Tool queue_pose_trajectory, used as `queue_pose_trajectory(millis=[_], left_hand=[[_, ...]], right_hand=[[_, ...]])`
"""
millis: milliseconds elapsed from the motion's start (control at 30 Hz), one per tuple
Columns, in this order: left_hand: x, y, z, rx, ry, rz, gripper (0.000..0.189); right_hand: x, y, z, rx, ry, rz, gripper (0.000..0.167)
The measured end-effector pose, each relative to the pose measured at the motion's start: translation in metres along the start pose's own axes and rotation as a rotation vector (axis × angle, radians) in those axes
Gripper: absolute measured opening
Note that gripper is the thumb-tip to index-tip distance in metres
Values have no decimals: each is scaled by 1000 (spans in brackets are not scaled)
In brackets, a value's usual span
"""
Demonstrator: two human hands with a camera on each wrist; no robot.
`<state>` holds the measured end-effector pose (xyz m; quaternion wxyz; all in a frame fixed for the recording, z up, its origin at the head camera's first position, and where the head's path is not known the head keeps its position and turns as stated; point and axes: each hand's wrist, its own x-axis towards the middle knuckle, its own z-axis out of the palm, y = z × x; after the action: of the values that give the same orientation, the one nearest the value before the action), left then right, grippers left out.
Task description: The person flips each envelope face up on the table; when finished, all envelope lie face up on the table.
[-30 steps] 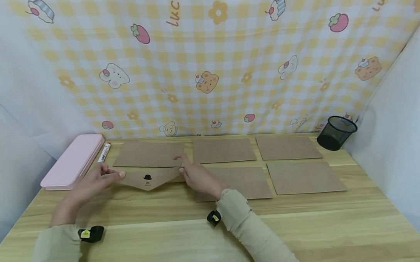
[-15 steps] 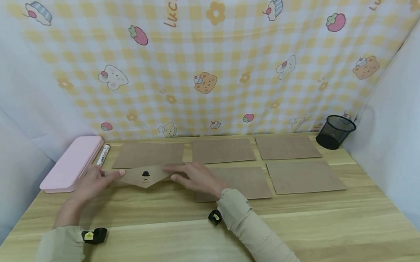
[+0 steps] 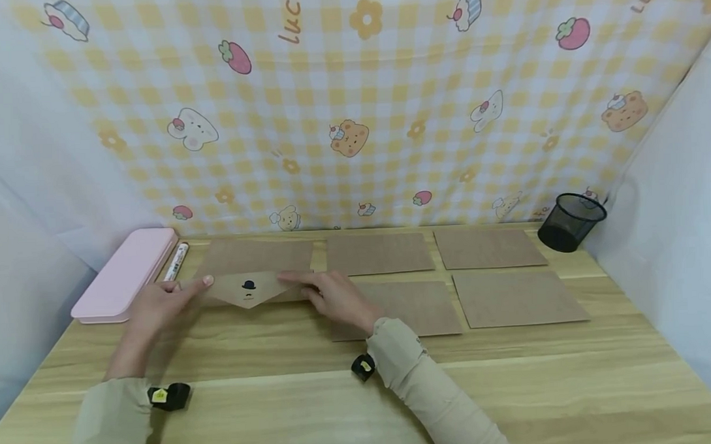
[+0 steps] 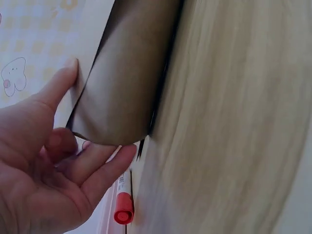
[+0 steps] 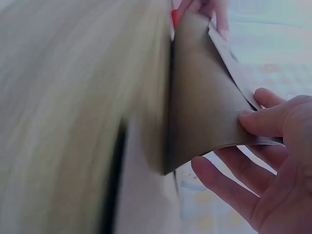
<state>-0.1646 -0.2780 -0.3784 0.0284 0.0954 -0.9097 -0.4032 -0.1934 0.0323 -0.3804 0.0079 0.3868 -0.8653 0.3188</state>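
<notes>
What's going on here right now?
A person is holding a brown envelope by its two ends, the left hand on one and the right hand on the other. Its pointed flap, printed with a small black hat, faces the wearer. Five more flat brown pieces lie in two rows on the wooden table. A pink case and a marker lie at the left, and a black mesh cup is at the far right.

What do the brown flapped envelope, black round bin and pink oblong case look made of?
Brown flapped envelope: likely matte kraft paper; thin edges, softly curved body.
Black round bin: probably coated metal mesh; see-through wall.
Pink oblong case: smooth, possibly plastic or painted metal; even colour, rounded corners.
</notes>
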Motion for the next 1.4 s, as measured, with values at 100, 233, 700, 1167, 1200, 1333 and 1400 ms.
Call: queue_pose_trajectory(millis=[100,233,700,1167,1200,1333,1400], left_hand=[[-1,2,0,-43,106,49,63],[-1,4,0,-25,192,121,55],[-3,9,1,267,-175,327,25],[-7,11,2,335,-320,192,23],[-7,12,1,345,-330,179,24],[-8,13,1,362,-352,181,27],[-8,13,2,364,-342,214,29]], right_hand=[[1,-3,-2,45,20,-10,48],[2,-7,-5,88,50,-11,48],[0,-8,5,-128,-75,79,33],[-4,-16,7,-212,-285,177,64],[-4,-17,8,-221,-286,189,61],[-5,-19,8,-232,-305,215,57],[-5,-20,8,-231,-317,224,57]])
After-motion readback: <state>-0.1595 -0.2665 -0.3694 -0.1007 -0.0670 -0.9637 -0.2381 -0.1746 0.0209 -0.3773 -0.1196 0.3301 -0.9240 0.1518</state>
